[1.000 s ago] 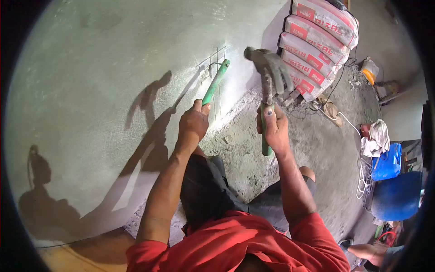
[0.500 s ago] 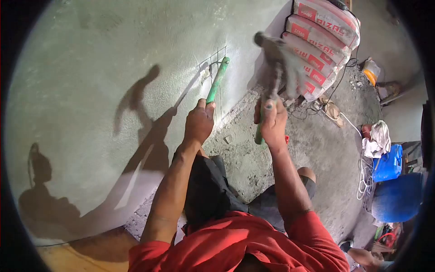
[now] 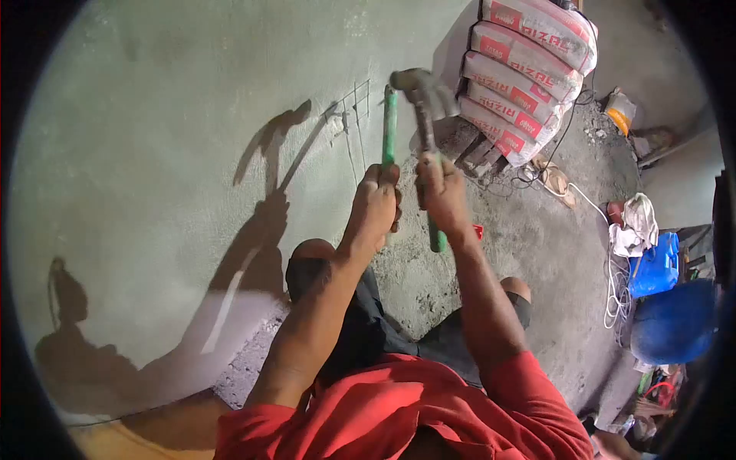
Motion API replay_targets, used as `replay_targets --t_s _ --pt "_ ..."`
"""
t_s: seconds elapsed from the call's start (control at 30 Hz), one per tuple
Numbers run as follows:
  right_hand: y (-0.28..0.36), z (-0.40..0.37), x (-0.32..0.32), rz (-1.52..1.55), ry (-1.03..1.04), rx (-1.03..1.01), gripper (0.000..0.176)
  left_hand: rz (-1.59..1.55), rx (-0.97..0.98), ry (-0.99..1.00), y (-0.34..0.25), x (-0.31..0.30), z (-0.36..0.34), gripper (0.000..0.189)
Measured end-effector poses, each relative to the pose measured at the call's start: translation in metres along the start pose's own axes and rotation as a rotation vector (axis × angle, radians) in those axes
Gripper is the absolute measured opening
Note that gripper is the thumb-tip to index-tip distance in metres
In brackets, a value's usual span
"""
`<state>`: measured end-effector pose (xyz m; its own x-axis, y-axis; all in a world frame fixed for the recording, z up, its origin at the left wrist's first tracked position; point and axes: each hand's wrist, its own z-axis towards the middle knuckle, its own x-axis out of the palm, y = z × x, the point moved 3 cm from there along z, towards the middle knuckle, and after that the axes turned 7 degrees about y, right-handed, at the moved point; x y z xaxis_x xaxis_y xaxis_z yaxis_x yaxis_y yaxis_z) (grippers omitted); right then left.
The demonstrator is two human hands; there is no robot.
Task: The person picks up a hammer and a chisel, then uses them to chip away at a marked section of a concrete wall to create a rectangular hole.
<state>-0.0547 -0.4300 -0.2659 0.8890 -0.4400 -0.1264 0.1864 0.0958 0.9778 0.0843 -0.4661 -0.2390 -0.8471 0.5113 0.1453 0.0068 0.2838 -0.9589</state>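
Observation:
My left hand point(image 3: 376, 201) is wrapped round a green chisel point(image 3: 390, 126), a straight rod that stands up out of the fist. My right hand point(image 3: 445, 192) grips a claw hammer point(image 3: 422, 115) by its green-ended handle. The hammer's face is right at the chisel's upper end in this view, and its claw, smeared by motion, points right. Left of the tools, the grey plaster wall point(image 3: 192, 92) bears a pencilled grid point(image 3: 356, 100) with a small chipped patch point(image 3: 336, 125).
Stacked cement bags point(image 3: 521, 80) stand against the wall at the upper right. Slippers point(image 3: 553, 178) and a cable lie below them. Rubble and dust cover the floor point(image 3: 414, 299). A blue jerrycan point(image 3: 655, 264) and a blue container point(image 3: 675, 322) are at the right.
The chisel has swung right and more upright, away from the grid. The hammer has come left, its head now close to the chisel's end. The view has shifted slightly.

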Motion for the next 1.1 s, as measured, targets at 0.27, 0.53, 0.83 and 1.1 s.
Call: replay_targets --t_s 0.27,0.53,0.83,1.1 --pt "0.033 -0.023 -0.031 0.151 0.06 0.011 0.046 0.332 0.076 -0.057 0.002 -0.039 0.009 0.023" --pt "0.033 -0.015 -0.037 0.108 0.019 0.053 0.046 0.136 0.015 -0.047 -0.009 -0.016 0.018 0.021" --pt "-0.005 0.018 -0.007 0.087 -0.13 -0.201 0.045 0.084 0.081 -0.041 -0.003 -0.017 0.023 0.023" --pt "0.007 0.018 -0.031 0.155 -0.053 -0.007 0.043 0.07 0.084 -0.044 0.002 -0.023 0.023 0.023"
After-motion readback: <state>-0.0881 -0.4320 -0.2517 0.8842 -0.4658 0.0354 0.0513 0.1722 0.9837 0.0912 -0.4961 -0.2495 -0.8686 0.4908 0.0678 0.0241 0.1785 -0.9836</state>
